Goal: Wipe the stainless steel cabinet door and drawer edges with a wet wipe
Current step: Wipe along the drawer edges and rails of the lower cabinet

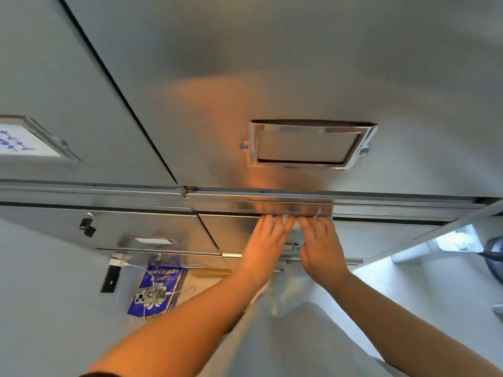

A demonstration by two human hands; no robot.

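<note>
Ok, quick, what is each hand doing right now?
Left hand: open, straight fingers pressing the wet wipe to the drawer edge.
Right hand: fingers bent on the wet wipe; gripping or just pressing cannot be told.

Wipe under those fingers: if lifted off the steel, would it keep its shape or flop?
Probably floppy: the wipe lies crumpled between the left hand and right hand, bunched against the edge. Likely very light, as only a thin white scrap shows. Being wet, it may cling to the steel.
</note>
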